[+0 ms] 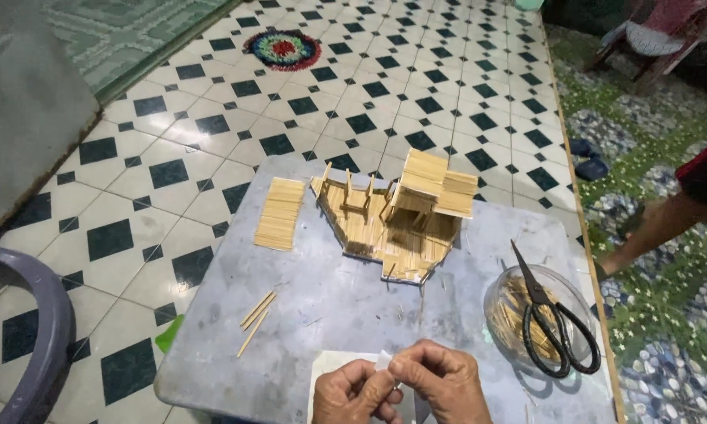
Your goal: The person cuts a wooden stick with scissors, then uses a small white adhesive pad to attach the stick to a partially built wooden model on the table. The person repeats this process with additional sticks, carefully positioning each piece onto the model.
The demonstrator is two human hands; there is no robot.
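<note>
Small white piece [383,361], paper or tape by the look, sits at the bottom centre of the frame, pinched between both hands. Left hand [355,396] and right hand [446,383] touch each other; each grip is narrow, thumb and forefinger closed on the piece. What it is exactly is too small to tell.

To do this well, my read: keep the pinch light at the edge, work close above the pale sheet [334,367] under the hands, and keep elbows clear of the model.

Materials:
- Stick house model [397,212], mid frame: thin pale wooden sticks glued edge to edge, flat angular base, raised hut with slatted roof, upright posts. Fragile.
- Flat panel of sticks [279,213] left of it, ribbed surface.
- Loose sticks [255,318] lower left, well apart from the hands.
- Black-handled scissors [550,318] resting across a clear round container [499,294] of sticks, right side.
- Tabletop [330,290]: grey, scuffed, smooth, rounded corners.
- Floor [133,196]: glossy white tiles with dark diamonds.
</note>
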